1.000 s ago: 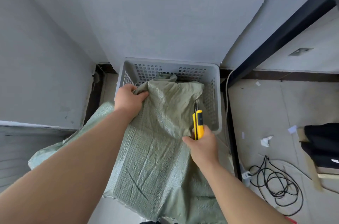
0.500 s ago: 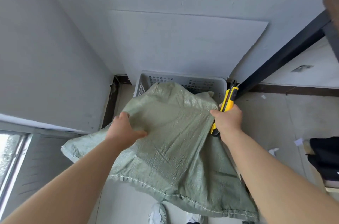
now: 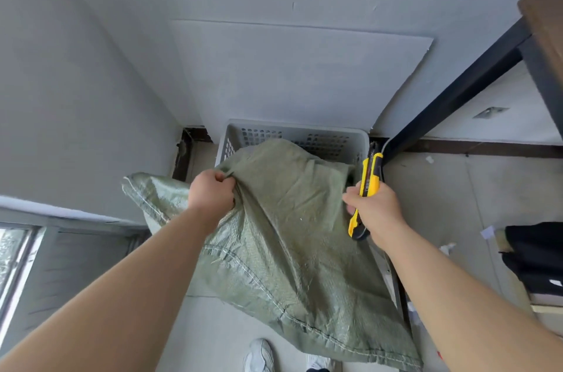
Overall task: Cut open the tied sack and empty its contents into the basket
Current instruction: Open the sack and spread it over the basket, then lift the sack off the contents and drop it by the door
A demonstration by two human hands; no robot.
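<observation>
Left hand (image 3: pixel 211 191): fingers curled, pinching a gathered fold of the sack (image 3: pixel 289 237) near its left edge.

Right hand (image 3: pixel 376 207): fingers wrapped round a yellow-and-black utility knife (image 3: pixel 370 179) and apparently pinching the sack's right edge against it; that contact is partly hidden. The knife's long axis runs away from the person, nose toward the basket's right corner, butt sticking out below the hand.

Sack: held up between both hands. Its long axis runs from the person toward the basket (image 3: pixel 323 130), far end draped over the basket's near rim, stitched hem nearest the person. Grey-green woven plastic, limp, creased and flat-looking.

Basket: grey, perforated walls, on the floor against the wall, beside the black desk leg (image 3: pixel 457 91).
</observation>
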